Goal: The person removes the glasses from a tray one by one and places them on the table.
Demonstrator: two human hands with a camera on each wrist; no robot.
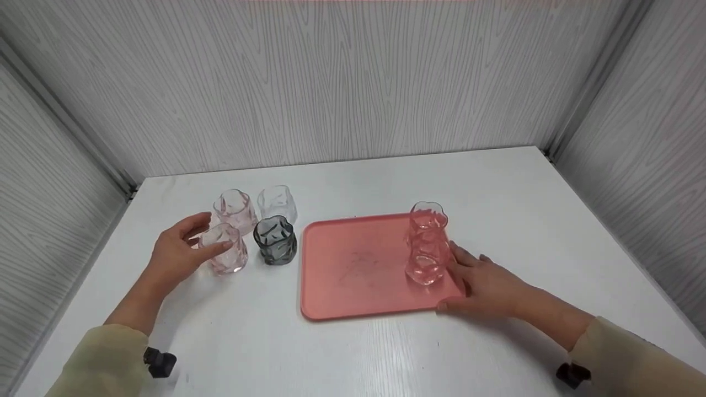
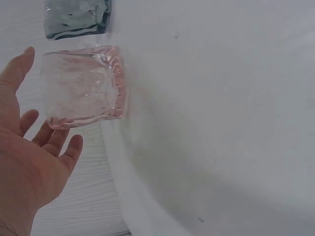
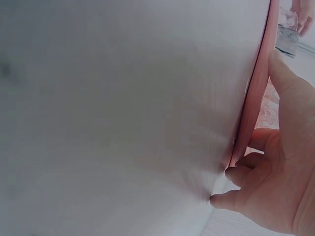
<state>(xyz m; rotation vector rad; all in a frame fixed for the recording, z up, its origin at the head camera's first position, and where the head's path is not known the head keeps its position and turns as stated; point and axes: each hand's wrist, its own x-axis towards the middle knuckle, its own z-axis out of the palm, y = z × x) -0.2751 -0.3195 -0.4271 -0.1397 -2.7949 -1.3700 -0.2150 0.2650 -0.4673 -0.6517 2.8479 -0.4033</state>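
My left hand (image 1: 179,248) is around a pale pink glass (image 1: 223,256) standing on the table, thumb on the near side and fingers behind. In the left wrist view, the thumb is apart from this glass (image 2: 83,88) and the fingers lie loosely by its side. My right hand (image 1: 485,286) holds the near right corner of a pink tray (image 1: 342,275), thumb at the front rim and fingers along the right side. Clear wavy glassware (image 1: 427,242) stands on the tray's right part; whether it is two glasses stacked or one behind another, I cannot tell.
Behind the held-around glass stands another pink glass (image 1: 236,209). A clear glass (image 1: 277,204) is at its right, and a dark grey glass (image 1: 276,241) stands between them and the tray. Grey wood-grain panels (image 1: 353,82) enclose the white table (image 1: 375,353) at back and sides.
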